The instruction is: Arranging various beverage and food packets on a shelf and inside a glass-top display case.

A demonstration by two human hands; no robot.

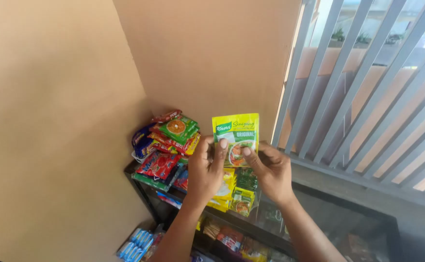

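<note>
We hold a yellow-green seasoning sachet (235,138) upright in front of the tan wall (207,53), our left hand (205,170) and right hand (270,170) both pinching its lower edge, above a heap of snack packets (166,145) on a dark shelf (147,187).

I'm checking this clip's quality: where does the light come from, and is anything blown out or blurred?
Head view: daylight enters through the window bars at right, overexposed near the top; the yellow packet held by the left hand and right hand is sharp; the lower shelf sits in shadow.
</note>
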